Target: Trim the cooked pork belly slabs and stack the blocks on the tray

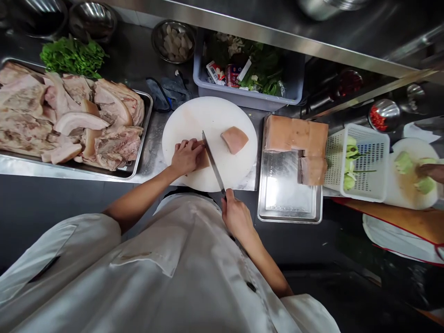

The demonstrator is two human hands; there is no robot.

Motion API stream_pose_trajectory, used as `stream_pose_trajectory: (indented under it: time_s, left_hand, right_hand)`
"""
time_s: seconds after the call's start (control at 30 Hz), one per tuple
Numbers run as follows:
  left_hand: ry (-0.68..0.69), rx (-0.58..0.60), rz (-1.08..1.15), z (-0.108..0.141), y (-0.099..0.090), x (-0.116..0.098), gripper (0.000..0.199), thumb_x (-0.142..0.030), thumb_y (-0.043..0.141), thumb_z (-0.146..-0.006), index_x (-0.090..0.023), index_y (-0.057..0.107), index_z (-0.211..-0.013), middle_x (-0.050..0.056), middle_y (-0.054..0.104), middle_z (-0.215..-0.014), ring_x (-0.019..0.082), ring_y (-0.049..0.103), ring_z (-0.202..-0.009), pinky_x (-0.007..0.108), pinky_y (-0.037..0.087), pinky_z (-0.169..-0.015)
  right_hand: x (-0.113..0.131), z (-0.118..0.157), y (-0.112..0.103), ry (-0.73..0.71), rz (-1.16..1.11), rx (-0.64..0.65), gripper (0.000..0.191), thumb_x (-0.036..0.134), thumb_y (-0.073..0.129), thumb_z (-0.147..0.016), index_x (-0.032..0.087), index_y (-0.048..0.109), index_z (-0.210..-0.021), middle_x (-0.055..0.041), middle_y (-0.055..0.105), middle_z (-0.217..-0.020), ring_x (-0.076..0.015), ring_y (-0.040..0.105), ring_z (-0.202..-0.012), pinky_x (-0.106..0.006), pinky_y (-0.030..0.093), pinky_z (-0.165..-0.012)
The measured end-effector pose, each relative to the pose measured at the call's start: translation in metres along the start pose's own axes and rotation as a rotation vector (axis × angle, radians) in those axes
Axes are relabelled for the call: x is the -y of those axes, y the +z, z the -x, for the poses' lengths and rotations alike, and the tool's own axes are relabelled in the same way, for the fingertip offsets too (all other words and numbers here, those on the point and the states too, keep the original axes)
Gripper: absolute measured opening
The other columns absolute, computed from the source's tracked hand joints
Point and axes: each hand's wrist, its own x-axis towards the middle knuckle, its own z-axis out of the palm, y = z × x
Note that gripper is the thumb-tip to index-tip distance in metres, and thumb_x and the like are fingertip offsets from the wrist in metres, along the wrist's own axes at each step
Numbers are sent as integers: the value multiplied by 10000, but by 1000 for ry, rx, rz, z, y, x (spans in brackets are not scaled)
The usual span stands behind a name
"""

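On the round white cutting board (pixel 180 115), my left hand (pixel 188 157) presses down on a piece of meat (pixel 203 162) with bent fingers, covering part of it. My right hand (pixel 237 213) is closed round the handle of a knife (pixel 215 164). The long blade points up and to the left, along the right edge of that meat and close to my left fingertips. A separate cut piece of meat (pixel 235 140) lies to the right of the blade, touched by neither hand.
Left is a tray (pixel 147 125) of meat, with green herbs (pixel 74 56) behind. A grey bin (pixel 232 98) stands behind the board. Right are a metal tray (pixel 280 185) with meat blocks (pixel 296 133), a white basket (pixel 383 162) and a person's hand (pixel 432 172) at another board.
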Motion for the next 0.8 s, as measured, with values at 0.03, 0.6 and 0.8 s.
stream_pose_trajectory:
  time_s: [0.03,0.6,0.8]
  left_hand:
    - [2,4,-5,-1,0,0,452,-335,439,-1015,-269,663,-1402,153,515,-1504,406,435,-1277,570,364,-999]
    - [-61,23,97,-2,4,1,479,-304,485,-979,-333,640,-1431,136,492,-1509,430,402,-1288,608,365,-1004]
    - [-38,33,48,-1,5,0,495,-246,519,-933,-306,655,-1406,134,474,-1538,431,408,-1293,618,377,-994]
  right_hand:
    - [2,-8,-3,-8,-3,-4,242,257,370,-1114,165,463,-1317,-113,754,-953,-252,736,-813,-283,376,-645]
    - [16,-72,-23,-125,-89,-105,260,239,363,-1099,156,421,-1339,-128,732,-934,-286,709,-861,-308,398,-674]
    - [-18,-31,3,-77,-68,43,220,262,380,-1102,161,473,-1274,-108,734,-869,-273,711,-781,-302,369,-640]
